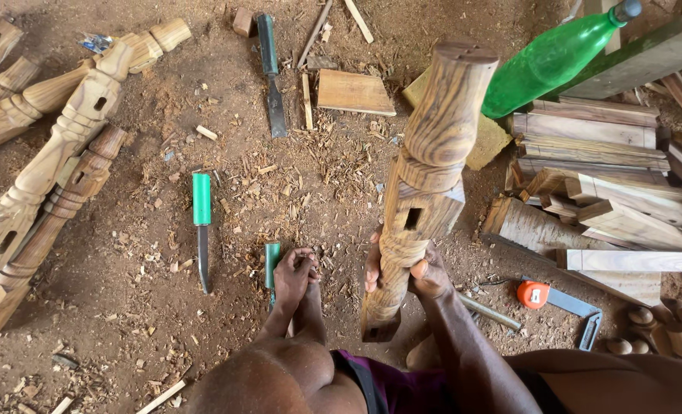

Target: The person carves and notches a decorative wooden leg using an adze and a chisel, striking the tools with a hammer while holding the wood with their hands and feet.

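My right hand [427,277] grips a turned, carved wooden leg [425,176] near its lower end and holds it upright on the dirt floor. The leg leans slightly right and has a rectangular mortise in its square block. My left hand [295,276] reaches down to the ground, fingers curled around a green-handled chisel [271,262]. Only part of that chisel's handle shows beside the hand. A second green-handled chisel [201,222] lies loose on the floor to the left.
Several carved legs [57,161] lie at the left. A dark chisel [270,73] and a small board [354,92] lie farther off. Stacked timber offcuts [609,176], a green plastic bottle [552,57], an orange tape measure [533,294] and a square [583,310] sit at the right. Wood chips cover the floor.
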